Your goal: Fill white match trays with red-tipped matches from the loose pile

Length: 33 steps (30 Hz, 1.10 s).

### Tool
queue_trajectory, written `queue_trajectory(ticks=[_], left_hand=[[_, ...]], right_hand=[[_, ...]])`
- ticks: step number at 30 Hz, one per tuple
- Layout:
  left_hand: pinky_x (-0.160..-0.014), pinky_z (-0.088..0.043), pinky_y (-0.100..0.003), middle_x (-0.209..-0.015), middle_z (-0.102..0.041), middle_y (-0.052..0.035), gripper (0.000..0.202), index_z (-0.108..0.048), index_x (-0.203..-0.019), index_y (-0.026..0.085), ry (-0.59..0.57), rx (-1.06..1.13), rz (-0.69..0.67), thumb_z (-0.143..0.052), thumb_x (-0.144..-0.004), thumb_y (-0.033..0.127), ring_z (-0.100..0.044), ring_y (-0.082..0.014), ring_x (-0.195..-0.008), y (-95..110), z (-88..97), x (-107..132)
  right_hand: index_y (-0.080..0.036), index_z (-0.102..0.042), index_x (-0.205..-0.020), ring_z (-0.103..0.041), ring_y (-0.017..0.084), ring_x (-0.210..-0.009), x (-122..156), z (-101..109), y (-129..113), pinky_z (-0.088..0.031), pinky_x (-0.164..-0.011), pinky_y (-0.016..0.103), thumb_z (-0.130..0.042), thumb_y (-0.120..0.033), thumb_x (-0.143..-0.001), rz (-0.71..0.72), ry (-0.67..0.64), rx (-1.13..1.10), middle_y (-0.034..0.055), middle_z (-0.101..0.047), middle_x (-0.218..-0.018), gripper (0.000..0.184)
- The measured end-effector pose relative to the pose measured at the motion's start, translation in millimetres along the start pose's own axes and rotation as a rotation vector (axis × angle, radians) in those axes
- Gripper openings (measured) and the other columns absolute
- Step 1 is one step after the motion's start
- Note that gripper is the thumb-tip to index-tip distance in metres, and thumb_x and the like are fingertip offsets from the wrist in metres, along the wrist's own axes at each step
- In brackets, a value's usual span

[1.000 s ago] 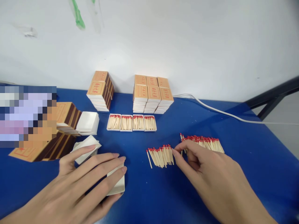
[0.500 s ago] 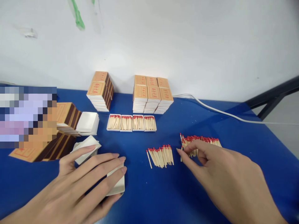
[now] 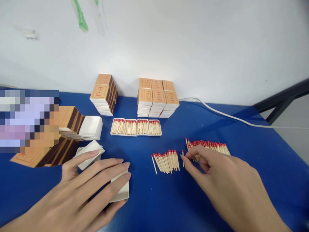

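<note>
White matchbox tray (image 3: 122,190): gripping in left hand (image 3: 77,195), probably for steadiness; touching lone match (image 3: 183,164) with right hand (image 3: 220,177), unclear if pinching.

Table (image 3: 156,209): four trays (image 3: 130,135), side by side, matches (image 3: 130,126) inside. Behind: left matchbox stack (image 3: 100,92); right matchbox stack (image 3: 158,96). Before, to the right: match group (image 3: 169,162); further right, match pile (image 3: 209,145). Far left: further matchboxes (image 3: 69,116); tray stack (image 3: 91,127) to their right.

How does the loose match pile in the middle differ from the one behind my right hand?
The middle pile is narrower; the right pile is wider. The middle pile shows fully; your right hand partly hides the right pile. Both have red heads facing the wall.
</note>
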<state>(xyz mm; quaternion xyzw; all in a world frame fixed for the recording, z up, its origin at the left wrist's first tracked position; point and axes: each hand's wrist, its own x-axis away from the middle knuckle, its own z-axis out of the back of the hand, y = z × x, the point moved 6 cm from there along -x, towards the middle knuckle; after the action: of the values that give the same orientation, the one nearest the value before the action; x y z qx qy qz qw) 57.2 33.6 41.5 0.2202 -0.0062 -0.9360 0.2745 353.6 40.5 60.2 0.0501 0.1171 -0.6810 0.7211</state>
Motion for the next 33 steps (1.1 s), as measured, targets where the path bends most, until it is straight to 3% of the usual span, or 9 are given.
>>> queue_trajectory(ticks=[11,16,33], left_hand=[[-0.148,-0.023,-0.046,-0.142,-0.083,-0.0071,0.029,-0.080,-0.141,0.018,0.040,0.017,-0.008,-0.068,-0.114,0.019,-0.076,-0.0225,-0.136,-1.1,-0.2,-1.2],[-0.147,-0.023,-0.042,-0.142,-0.083,-0.0072,0.029,-0.080,-0.139,0.017,0.064,0.039,-0.004,-0.066,-0.115,0.018,-0.075,-0.0214,-0.136,-1.1,0.3,-3.0],[-0.148,-0.020,-0.042,-0.142,-0.083,-0.0062,0.028,-0.079,-0.140,0.017,0.038,0.028,-0.008,-0.066,-0.115,0.017,-0.071,-0.0200,-0.139,-0.3,1.0,-4.1]], right_hand=[[-0.031,-0.071,-0.083,-0.064,0.023,-0.042,0.4,-0.6,-2.2,-0.032,-0.045,0.030,-0.060,-0.036,-0.103,-0.004,0.006,-0.026,-0.0053,-0.064,-0.055,0.023],[-0.030,-0.071,-0.084,-0.060,0.021,-0.041,1.0,-1.6,-3.3,-0.031,-0.046,0.030,-0.059,-0.035,-0.104,0.005,0.018,-0.029,-0.0053,-0.061,-0.054,0.024],[-0.029,-0.069,-0.086,-0.058,0.019,-0.040,-0.7,-4.2,-9.5,-0.034,-0.045,0.030,-0.061,-0.034,-0.106,0.028,-0.003,-0.082,-0.0079,-0.056,-0.054,0.022]])
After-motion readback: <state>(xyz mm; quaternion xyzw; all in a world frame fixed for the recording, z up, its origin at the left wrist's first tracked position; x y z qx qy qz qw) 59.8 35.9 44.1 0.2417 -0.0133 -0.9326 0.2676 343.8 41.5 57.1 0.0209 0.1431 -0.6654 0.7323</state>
